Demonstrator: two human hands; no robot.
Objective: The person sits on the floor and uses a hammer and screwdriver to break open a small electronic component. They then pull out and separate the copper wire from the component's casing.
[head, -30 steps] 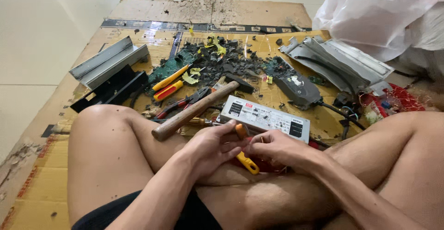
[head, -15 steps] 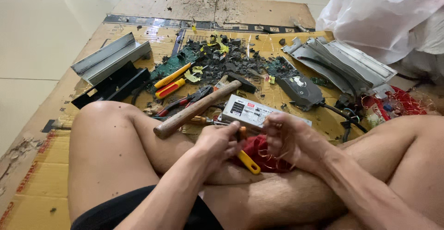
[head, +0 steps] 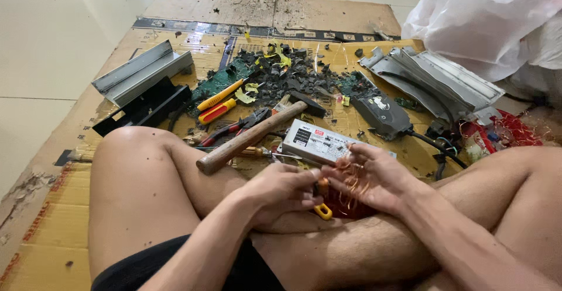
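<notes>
My left hand (head: 280, 193) and my right hand (head: 371, 177) meet over my crossed legs. Between them is a tangle of thin copper wire (head: 349, 181), and a tool with an orange-yellow handle (head: 322, 208) pokes out below my left fingers. My right hand's fingers curl around the wire bundle. Just beyond my hands a white metal power-supply box (head: 316, 143) lies on the cardboard (head: 52, 209). A hammer with a wooden handle (head: 249, 138) lies to its left, head pointing away.
Orange-and-yellow screwdrivers (head: 219, 104), red-handled pliers (head: 234, 127), broken green circuit boards and black debris (head: 281, 77) lie ahead. Grey metal channels (head: 140, 71) sit at left, metal housings (head: 433, 77) and a black adapter (head: 383, 114) at right, a white plastic bag (head: 497, 16) beyond.
The white box left my hands and now lies on the cardboard. My hands came together closer to my lap, and the copper wire tangle now shows in my right hand.
</notes>
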